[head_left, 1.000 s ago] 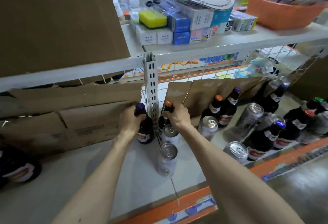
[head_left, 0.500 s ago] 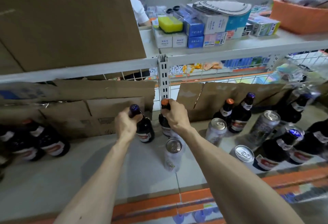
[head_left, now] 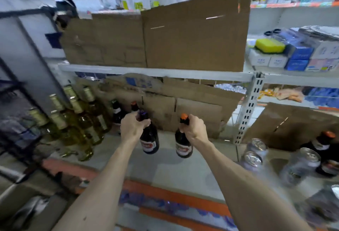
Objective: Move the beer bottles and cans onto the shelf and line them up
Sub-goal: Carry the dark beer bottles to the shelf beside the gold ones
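Gripping bottles [head_left: 149, 140] by necks: left hand [head_left: 133, 127], right hand [head_left: 194, 130].

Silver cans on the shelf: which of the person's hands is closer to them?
Right. The right hand, gripping the orange-capped bottle, is left of the silver cans; the left hand, on the purple-capped bottle, is farther left.

Single view: head-worn wide-angle camera, aimed forward and down.
Looks from just above the person's outstretched forearms into the lower shelf [head_left: 165, 174], close in; left hand [head_left: 133, 129] and right hand [head_left: 195, 130] near centre; upper shelf rail [head_left: 156, 71] crosses mid-frame; edges bowed, blurred.
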`<state>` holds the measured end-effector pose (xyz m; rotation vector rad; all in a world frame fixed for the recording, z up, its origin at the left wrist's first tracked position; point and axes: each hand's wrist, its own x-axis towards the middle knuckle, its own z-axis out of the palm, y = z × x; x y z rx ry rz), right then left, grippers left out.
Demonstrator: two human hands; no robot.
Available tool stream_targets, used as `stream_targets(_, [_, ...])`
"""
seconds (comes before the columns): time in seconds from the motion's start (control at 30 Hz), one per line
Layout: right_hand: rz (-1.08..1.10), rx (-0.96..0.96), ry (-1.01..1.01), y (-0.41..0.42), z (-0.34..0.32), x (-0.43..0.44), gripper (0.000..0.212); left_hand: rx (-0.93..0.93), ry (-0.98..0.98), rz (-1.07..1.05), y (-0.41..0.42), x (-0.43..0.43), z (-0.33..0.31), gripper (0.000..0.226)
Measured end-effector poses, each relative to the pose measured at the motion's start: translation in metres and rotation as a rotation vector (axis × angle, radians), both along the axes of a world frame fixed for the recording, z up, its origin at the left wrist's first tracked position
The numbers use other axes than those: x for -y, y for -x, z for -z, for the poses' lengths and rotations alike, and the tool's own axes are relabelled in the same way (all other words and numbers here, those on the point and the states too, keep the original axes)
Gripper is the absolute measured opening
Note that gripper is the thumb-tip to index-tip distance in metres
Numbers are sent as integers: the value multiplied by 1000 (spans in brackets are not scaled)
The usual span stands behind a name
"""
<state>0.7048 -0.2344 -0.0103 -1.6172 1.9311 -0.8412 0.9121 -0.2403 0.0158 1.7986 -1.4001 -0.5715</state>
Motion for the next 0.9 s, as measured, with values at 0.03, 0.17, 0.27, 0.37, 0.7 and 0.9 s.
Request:
stream_targets(0.03, [-12, 9, -13, -18, 1, 0, 8, 9, -9, -2, -18, -2, 0, 15])
stream_targets(0.17, [-28, 57, -57, -84, 3, 5, 8, 30, -41, 6, -90, 1, 11, 16])
stream_targets(0.27, [-24, 36, -43, -136, 7, 17, 12, 44, -20, 23, -141, 7, 17, 16])
stream_targets(0.37, [5, 11, -32, -183, 10, 34, 14, 79, -30, 65, -182, 21, 22, 19])
stream_targets(0.7, [147, 77, -34, -245, 21, 59, 13, 90, -40, 172, -219, 76, 41, 15])
stream_targets(0.9, [155, 56, -37, -241, 33, 68, 15, 16, -88, 204, -215, 94, 55, 15])
